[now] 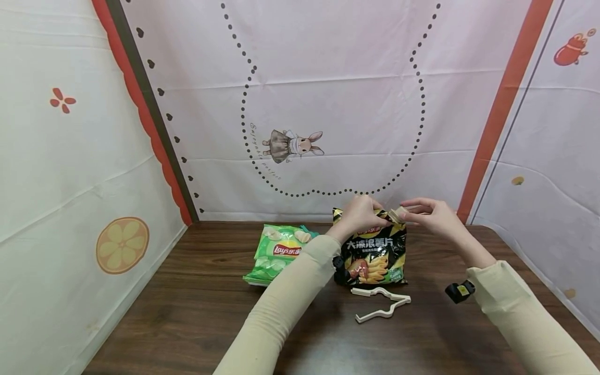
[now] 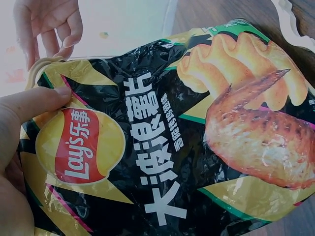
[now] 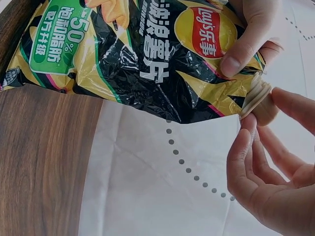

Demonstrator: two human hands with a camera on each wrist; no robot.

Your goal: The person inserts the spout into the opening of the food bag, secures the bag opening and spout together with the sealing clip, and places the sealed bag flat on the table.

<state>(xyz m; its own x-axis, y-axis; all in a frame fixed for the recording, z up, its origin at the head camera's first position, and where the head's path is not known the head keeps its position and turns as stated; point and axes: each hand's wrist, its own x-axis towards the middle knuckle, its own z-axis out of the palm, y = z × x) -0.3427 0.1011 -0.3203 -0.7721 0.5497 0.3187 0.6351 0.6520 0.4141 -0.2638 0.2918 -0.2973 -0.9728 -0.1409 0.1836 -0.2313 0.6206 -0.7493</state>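
White clip [image 1: 400, 298] lies splayed on wooden tabletop [image 1: 197, 323], just in front of black chip bag [image 1: 367, 260]. Left hand [image 1: 360, 216] grips the bag's top — upright, near the tabletop's back edge; right hand [image 1: 433, 216] pinches cream clip [image 3: 266, 107] at its top corner. Green chip bag [image 1: 268, 263] sits left; wood extends either side. Cloth [image 1: 365, 120] hangs behind.

Black and yellow chip bag [image 1: 372, 245], shiny, crinkly; red Lay's badge, chicken wing and wavy chips shown on front. Upright, top pinched by left hand [image 1: 361, 214]. Pale cream clip [image 3: 260, 101] at bag's top corner, on right in head view, pinched by right hand [image 1: 435, 219].
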